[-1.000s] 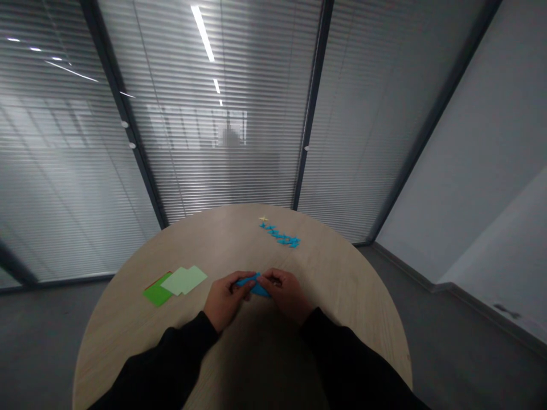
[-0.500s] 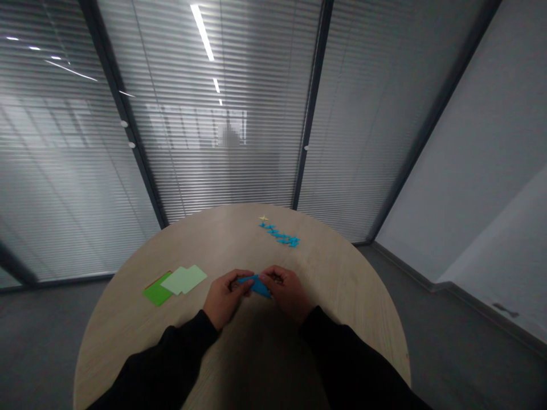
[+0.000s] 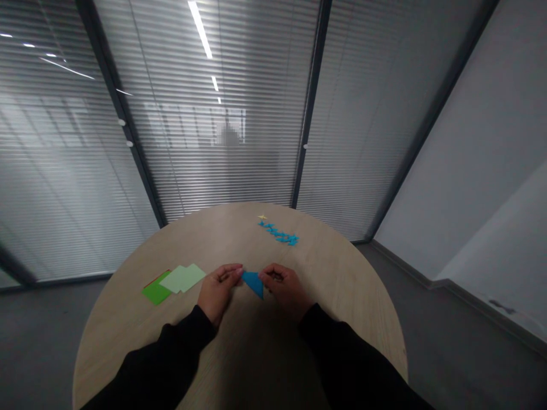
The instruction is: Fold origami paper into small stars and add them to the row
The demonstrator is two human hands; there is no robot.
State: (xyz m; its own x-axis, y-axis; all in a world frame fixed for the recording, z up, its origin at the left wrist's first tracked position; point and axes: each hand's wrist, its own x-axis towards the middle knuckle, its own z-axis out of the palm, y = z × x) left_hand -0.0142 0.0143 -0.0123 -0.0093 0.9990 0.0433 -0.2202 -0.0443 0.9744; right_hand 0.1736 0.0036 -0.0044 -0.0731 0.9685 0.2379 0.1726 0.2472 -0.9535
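Note:
A blue folded paper triangle sits between my two hands above the round wooden table. My left hand pinches its left corner with fingers closed. On the other side, my right hand grips its right edge, fingers curled. Both of my sleeves are black.
A stack of green paper sheets lies on the table to the left of my hands. A row of several small blue folded pieces with one pale star lies at the far side. Glass walls with blinds stand behind.
My hands have moved slightly apart and the blue paper now shows as a flatter, clearer triangle between them. The view has tilted a little.

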